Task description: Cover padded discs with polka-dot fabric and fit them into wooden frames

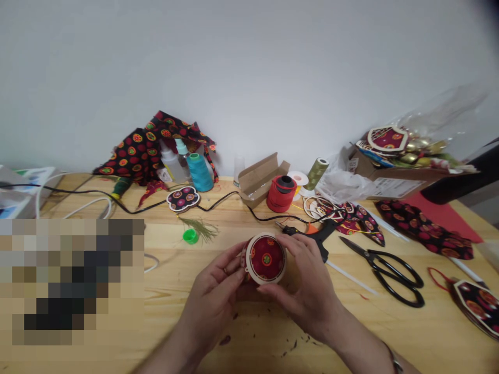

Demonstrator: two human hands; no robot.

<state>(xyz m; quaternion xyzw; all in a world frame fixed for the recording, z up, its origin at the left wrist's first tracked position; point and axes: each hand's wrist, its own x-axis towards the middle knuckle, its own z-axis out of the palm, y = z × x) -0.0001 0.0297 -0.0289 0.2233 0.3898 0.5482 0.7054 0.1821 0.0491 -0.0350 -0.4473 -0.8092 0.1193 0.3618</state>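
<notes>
Between my two hands is a round fabric-covered ornament [266, 259], dark red with a floral print and a pale wooden rim. My left hand [218, 285] grips its left side, thumb pressed near a small loop on the rim. The fingers and thumb of my right hand [306, 283] curl around the right side. What lies under the ornament is hidden by the hands. Just behind my right hand rests a black glue gun [322, 236] with an orange part. Black-handled scissors [390, 270] lie to the right.
A green cap [191, 236] sits beside loose green threads. Behind stand a teal thread cone [200, 172], a red spool [281, 195], an open cardboard box [263, 179] and patterned fabric [148, 143]. A black cable crosses the table. Another fabric ornament [477, 306] lies far right. The lower left is pixelated.
</notes>
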